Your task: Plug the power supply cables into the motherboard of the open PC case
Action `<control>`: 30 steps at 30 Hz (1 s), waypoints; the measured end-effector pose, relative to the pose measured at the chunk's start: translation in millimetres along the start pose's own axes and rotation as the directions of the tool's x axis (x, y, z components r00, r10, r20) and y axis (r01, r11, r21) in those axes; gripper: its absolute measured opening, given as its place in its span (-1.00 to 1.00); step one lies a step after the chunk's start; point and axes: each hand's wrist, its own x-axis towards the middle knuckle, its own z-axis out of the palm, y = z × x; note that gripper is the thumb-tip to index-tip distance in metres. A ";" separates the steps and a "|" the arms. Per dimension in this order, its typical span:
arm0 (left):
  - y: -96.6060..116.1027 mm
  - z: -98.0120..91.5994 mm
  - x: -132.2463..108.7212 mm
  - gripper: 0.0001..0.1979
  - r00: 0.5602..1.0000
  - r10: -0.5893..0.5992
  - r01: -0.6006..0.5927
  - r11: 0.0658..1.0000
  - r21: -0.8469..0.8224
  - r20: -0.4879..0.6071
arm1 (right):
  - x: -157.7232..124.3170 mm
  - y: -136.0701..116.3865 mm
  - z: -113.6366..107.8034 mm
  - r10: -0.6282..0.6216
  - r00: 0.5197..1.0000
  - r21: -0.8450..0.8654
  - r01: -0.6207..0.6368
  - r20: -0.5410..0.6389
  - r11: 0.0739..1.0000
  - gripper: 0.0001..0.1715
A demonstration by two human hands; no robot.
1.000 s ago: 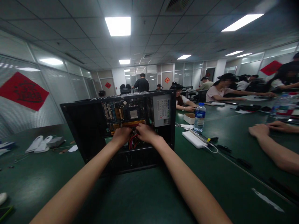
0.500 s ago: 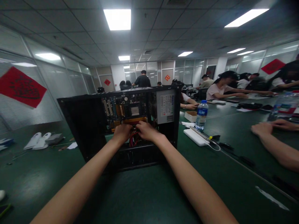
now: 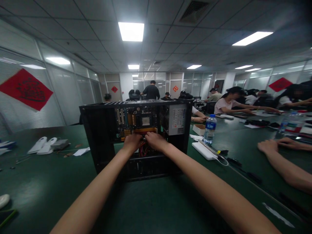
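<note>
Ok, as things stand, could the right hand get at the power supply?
Probably yes. The power supply sits up and to the right of the right hand, facing the open side of the computer case, with nothing visible in between. What that hand may be gripping is hidden.

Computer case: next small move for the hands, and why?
I'd probably nudge the cables aside: they bunch just below the left hand and right hand, which work close together at the board's lower edge, hiding the contact.

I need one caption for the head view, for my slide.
Left grip and right grip close together by coloured cables inside an open black computer case on a green table.
</note>
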 end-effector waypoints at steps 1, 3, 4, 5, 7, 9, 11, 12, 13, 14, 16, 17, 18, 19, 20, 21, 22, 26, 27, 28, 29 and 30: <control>-1.0 0.5 -0.8 -0.71 1.000 0.000 0.000 1.000 -0.007 -0.002 | -0.8 -0.6 -1.0 -0.013 1.000 -0.020 0.013 -0.004 1.000 -0.68; -3.6 1.6 -2.8 -0.73 1.000 -0.005 0.005 1.000 -0.026 -0.002 | -3.2 -1.0 -2.9 -0.031 0.999 -0.040 0.030 -0.020 0.999 -0.71; -4.9 2.1 -4.1 -0.73 1.000 -0.015 0.015 0.999 -0.048 -0.003 | -4.5 -0.9 -3.7 -0.028 0.999 -0.040 0.027 -0.032 0.999 -0.73; -6.2 2.6 -5.4 -0.73 1.000 -0.030 0.030 0.997 -0.074 -0.005 | -5.7 -0.7 -4.4 -0.015 0.999 -0.035 0.014 -0.047 0.999 -0.74; -8.1 3.5 -7.9 -0.72 0.998 -0.059 0.057 0.990 -0.129 -0.008 | -7.0 -0.4 -5.3 0.022 0.997 -0.016 -0.023 -0.068 1.000 -0.78; -8.8 4.1 -10.0 -0.70 0.997 -0.073 0.071 0.985 -0.157 -0.002 | -6.3 -0.6 -5.0 0.045 0.996 0.003 -0.045 -0.071 0.999 -0.80; -8.4 4.2 -11.5 -0.65 0.998 -0.065 0.067 0.985 -0.161 0.013 | -3.9 -1.1 -3.3 0.046 0.997 0.015 -0.045 -0.061 0.999 -0.80; -8.0 4.1 -12.0 -0.62 0.998 -0.063 0.066 0.984 -0.168 0.024 | -2.4 -1.3 -1.8 0.044 0.998 0.015 -0.044 -0.053 0.999 -0.79; -7.6 3.9 -12.4 -0.60 0.998 -0.061 0.066 0.982 -0.176 0.035 | -0.8 -1.3 -0.1 0.044 0.998 0.009 -0.044 -0.045 0.999 -0.78; -7.2 3.7 -12.6 -0.60 0.997 -0.057 0.065 0.980 -0.186 0.044 | 0.6 -1.3 1.9 0.044 0.998 0.001 -0.044 -0.036 0.999 -0.78; -6.9 3.5 -12.8 -0.60 0.997 -0.048 0.058 0.977 -0.207 0.053 | 3.0 -0.6 6.0 0.051 0.998 -0.019 -0.052 -0.023 0.998 -0.78; -7.1 3.6 -12.7 -0.61 0.998 -0.042 0.052 0.975 -0.217 0.052 | 3.8 0.0 7.9 0.056 0.998 -0.029 -0.056 -0.019 0.998 -0.78; -7.4 3.8 -12.6 -0.62 0.998 -0.037 0.047 0.973 -0.226 0.049 | 4.5 0.7 9.5 0.059 0.998 -0.037 -0.060 -0.016 0.998 -0.78; -7.9 4.2 -12.3 -0.62 0.998 -0.035 0.046 0.971 -0.234 0.050 | 5.1 1.6 10.7 0.060 0.998 -0.045 -0.061 -0.012 0.997 -0.77; -8.4 4.6 -12.1 -0.63 0.998 -0.032 0.044 0.969 -0.241 0.051 | 5.6 2.8 11.6 0.055 0.998 -0.055 -0.055 -0.005 0.997 -0.76; -8.9 4.9 -11.8 -0.63 0.998 -0.028 0.039 0.968 -0.247 0.050 | 6.1 4.1 12.1 0.040 0.999 -0.066 -0.039 0.001 0.997 -0.76; -9.4 5.2 -11.5 -0.63 0.999 -0.020 0.032 0.968 -0.250 0.049 | 6.6 5.6 12.5 0.015 1.000 -0.078 -0.014 0.009 0.997 -0.76; -9.8 5.7 -10.9 -0.64 1.000 -0.007 0.014 0.972 -0.235 0.027 | 8.3 12.0 14.5 -0.080 0.997 -0.110 0.082 0.019 0.991 -0.76; -9.5 5.9 -10.9 -0.63 1.000 -0.013 0.019 0.974 -0.226 0.025 | 8.5 13.1 15.5 -0.087 0.996 -0.112 0.088 0.016 0.990 -0.76; -9.2 6.1 -11.0 -0.63 1.000 -0.018 0.023 0.976 -0.218 0.024 | 8.5 13.9 16.5 -0.086 0.996 -0.114 0.087 0.010 0.990 -0.77; -8.9 6.5 -11.0 -0.63 1.000 -0.023 0.027 0.977 -0.212 0.021 | 8.4 14.3 17.5 -0.082 0.997 -0.114 0.082 0.004 0.990 -0.77; -8.7 6.9 -11.1 -0.63 0.999 -0.028 0.032 0.977 -0.209 0.019 | 8.2 14.4 18.3 -0.079 0.997 -0.112 0.078 -0.003 0.991 -0.77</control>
